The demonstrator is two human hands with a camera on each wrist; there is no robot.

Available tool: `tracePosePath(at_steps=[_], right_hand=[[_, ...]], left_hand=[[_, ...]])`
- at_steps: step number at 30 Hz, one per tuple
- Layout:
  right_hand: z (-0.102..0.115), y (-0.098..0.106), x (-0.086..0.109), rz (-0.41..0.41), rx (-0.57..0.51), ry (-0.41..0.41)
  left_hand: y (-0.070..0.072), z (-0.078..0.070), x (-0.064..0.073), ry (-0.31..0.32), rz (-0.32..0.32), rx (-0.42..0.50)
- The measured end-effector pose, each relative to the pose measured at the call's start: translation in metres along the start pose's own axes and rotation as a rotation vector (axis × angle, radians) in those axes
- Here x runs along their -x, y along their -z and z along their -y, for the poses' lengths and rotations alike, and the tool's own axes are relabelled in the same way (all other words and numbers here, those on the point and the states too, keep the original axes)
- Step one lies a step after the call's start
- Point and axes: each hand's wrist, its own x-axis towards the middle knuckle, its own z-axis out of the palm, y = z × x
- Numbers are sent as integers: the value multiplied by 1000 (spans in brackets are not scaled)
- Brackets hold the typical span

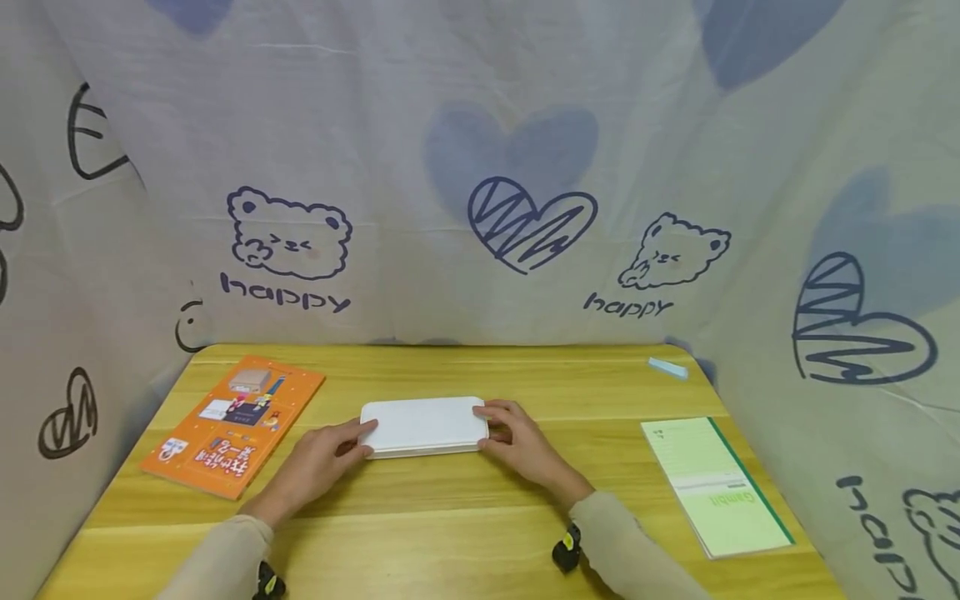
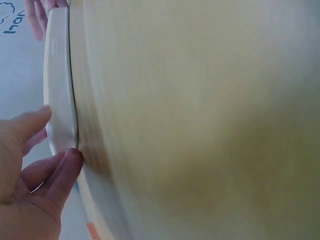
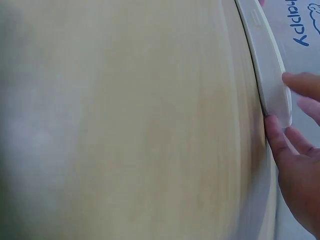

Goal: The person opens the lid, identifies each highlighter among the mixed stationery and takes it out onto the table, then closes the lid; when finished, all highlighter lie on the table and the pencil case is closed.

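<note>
A flat white case (image 1: 426, 423) with rounded corners lies on the wooden table in the head view, its long side toward me. My left hand (image 1: 318, 462) grips its left end, with a finger on the top edge and the thumb low at the front corner. At the right end, my right hand (image 1: 525, 446) holds the case in the same way, fingers at the top and thumb near the bottom. The left wrist view shows the case's side (image 2: 60, 75) between the left hand's spread fingertips. In the right wrist view, fingertips flank the case's other end (image 3: 270, 75).
An orange booklet (image 1: 234, 425) with cartoon pictures lies on the left of the table (image 1: 420, 533). To the right is a pale green notebook (image 1: 716, 483) with a dark green edge. A small light blue bar (image 1: 667, 368) sits at the back right. Printed cloth (image 1: 405, 167) surrounds the table.
</note>
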Motion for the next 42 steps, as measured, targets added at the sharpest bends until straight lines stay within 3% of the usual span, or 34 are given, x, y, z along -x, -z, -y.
tracePosePath(at_steps=[3, 6, 8, 13, 17, 22, 30, 35, 42], right_hand=[[3, 2, -2, -6, 18, -26], [6, 4, -8, 7, 115, -40], [8, 4, -15, 38, 193, -35], [15, -2, -36, 187, 367, -17], [22, -9, -47, 287, 499, 13], [24, -12, -49, 310, 631, 33], [23, -8, -44, 314, 721, 77], [22, -7, -43, 316, 696, 96], [15, -3, -44, 291, 607, 53]], left_hand=[[4, 1, -4, 19, -8, -15], [5, 2, -13, 13, -14, -23], [3, 2, -22, -33, 25, -39], [-4, 4, -39, -181, 189, -101], [-5, 5, -45, -213, 242, -141], [-2, 5, -52, -221, 259, -171], [0, 4, -62, -214, 321, -184], [4, 5, -67, -153, 365, -128], [8, 4, -73, -110, 400, -37]])
